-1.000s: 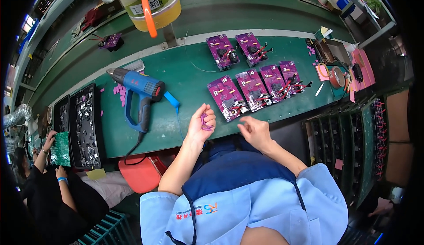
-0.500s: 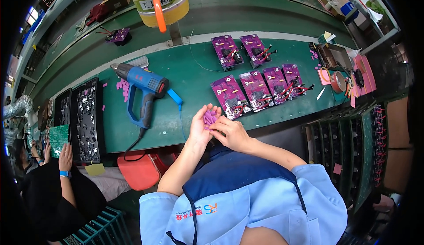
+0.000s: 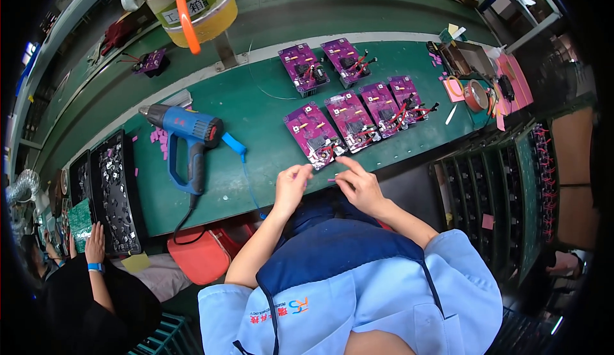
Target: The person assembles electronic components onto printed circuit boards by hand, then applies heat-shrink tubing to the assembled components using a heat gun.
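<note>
At the near edge of the green worktop (image 3: 256, 121), left hand (image 3: 291, 189) and right hand (image 3: 358, 185) pinch a tiny pink piece (image 3: 331, 180) between fingertips just below the nearest purple circuit board (image 3: 314, 135), seemingly for close handling

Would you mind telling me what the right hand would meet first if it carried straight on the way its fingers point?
Most likely the nearest purple circuit board: the right hand points up-left at its near edge, though height above the table is unclear.

- Worn on my head, one wide fisheye view looks steeply down over my chest and hands (image 3: 326, 185).
- It faces the green worktop (image 3: 256, 118), close below; edges bend.
</note>
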Demonstrator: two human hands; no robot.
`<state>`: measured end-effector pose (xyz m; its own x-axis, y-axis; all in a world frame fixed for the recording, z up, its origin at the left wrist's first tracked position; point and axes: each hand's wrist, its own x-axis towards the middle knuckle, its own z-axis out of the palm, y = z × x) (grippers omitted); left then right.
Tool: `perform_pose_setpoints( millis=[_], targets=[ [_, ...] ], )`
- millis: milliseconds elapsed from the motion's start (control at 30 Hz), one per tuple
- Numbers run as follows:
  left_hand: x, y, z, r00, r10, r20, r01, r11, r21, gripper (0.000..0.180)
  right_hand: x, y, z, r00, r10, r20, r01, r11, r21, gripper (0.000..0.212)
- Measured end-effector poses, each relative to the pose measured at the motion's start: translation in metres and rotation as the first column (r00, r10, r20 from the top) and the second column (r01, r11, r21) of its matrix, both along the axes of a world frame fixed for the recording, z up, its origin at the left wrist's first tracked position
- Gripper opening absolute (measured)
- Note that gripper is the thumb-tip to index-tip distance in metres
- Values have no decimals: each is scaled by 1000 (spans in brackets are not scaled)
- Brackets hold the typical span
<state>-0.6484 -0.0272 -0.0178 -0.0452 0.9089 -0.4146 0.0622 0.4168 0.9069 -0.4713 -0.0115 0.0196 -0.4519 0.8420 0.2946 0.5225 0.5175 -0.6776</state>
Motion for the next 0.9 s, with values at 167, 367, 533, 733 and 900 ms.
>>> perform_pose_setpoints(
  millis=[167,367,533,733,900],
  targets=[
    [32,14,18,863,30,-504,181,913,364,22,6,3,-11,991,-24,-134,15,998,-69,4],
    [32,23,4,867,61,-495,204,862,464,16,29,-6,-7,954,-194,-228,85,906,-414,5],
    [26,21,-4,745,71,-663,374,779,504,15,46,3,15,936,-230,-267,78,874,-480,13],
    [30,11,20,850,120,-513,131,895,427,18,67,30,44,969,-123,-213,49,945,-324,17],
    [36,-2,40,978,139,154,-158,981,116,13,75,66,66,998,-47,-49,52,991,121,12]
  ],
)
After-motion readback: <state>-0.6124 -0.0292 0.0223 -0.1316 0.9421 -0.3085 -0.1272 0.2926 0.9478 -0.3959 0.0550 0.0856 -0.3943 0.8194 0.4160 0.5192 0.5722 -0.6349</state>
